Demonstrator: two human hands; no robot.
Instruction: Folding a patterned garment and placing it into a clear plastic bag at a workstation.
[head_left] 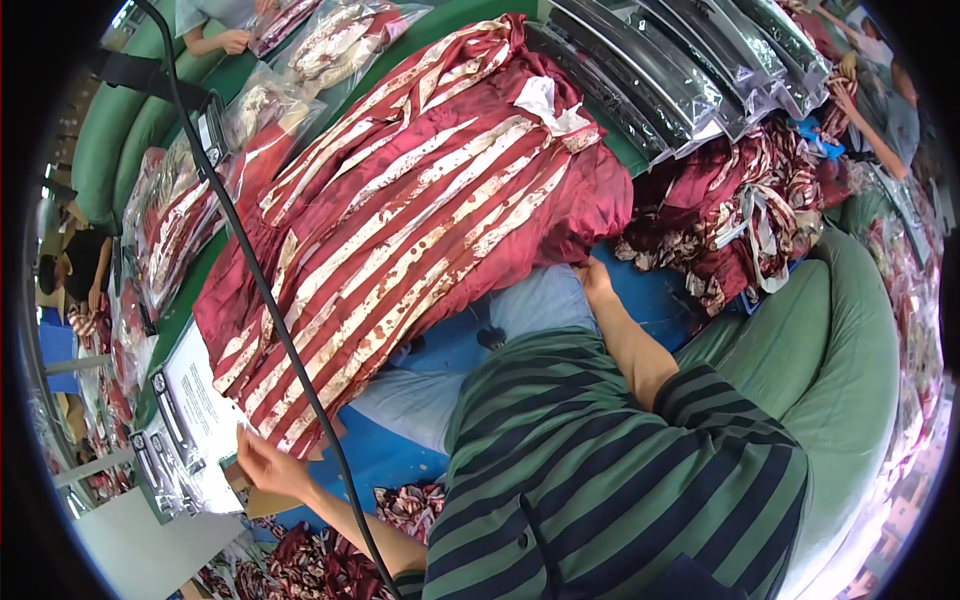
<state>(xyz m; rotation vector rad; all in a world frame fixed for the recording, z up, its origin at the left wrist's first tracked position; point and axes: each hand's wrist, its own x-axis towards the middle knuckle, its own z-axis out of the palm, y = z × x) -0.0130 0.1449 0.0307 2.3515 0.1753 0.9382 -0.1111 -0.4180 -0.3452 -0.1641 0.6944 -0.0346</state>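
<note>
Black cable point(271, 302) — striped cloth point(420, 230); left grip point(266, 464), right grip point(594, 280) at edges.

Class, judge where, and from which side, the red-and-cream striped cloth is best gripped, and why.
Probably pinch the striped cloth at its near edge, coming from the side of the lap: the soft fabric lies spread wide, with that edge facing this way. The left hand and right hand are near its opposite ends.

spread garment point(400, 240): 1 | black cable point(262, 283): 1 | striped shirt point(640, 450): 1
</note>
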